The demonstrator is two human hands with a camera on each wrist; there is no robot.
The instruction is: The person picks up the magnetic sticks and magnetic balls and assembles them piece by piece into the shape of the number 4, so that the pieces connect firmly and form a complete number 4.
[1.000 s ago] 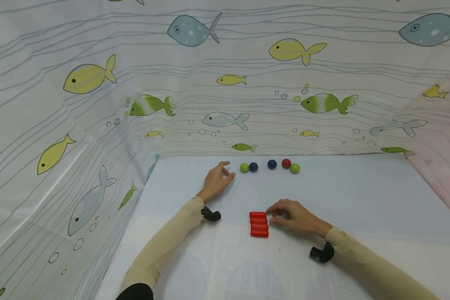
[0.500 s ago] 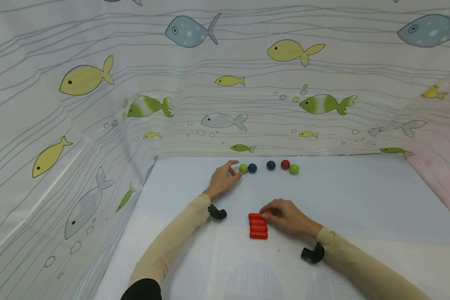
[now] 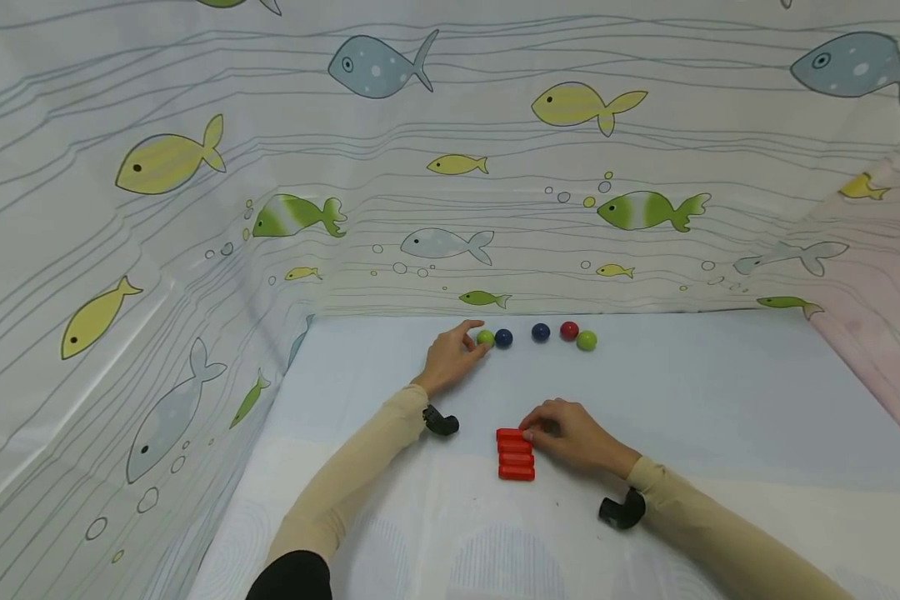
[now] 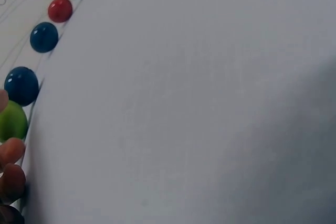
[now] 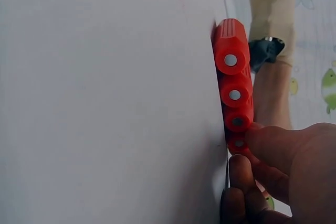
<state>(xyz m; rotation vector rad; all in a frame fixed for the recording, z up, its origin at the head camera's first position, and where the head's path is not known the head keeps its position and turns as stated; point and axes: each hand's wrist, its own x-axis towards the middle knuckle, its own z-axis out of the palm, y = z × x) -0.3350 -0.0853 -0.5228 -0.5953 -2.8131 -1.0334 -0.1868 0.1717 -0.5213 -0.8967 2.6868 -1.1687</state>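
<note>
Several short red magnetic rods, ribbed and with round metal discs in their ends, lie side by side in a column on the table. My right hand pinches the end of the farthest rod between thumb and fingers. At the back of the table, my left hand has its thumb and a finger on either side of a shiny green ball, pinching it. A dark blue ball sits right beside that one.
Farther right in the back row are another dark blue ball, a red ball and a second green ball. A fish-printed curtain rises behind the table and along its sides.
My left hand has moved right to the leftmost green ball and now has its fingers around it. My right hand has moved left onto the farthest red rod. Balls and rods keep their places.
</note>
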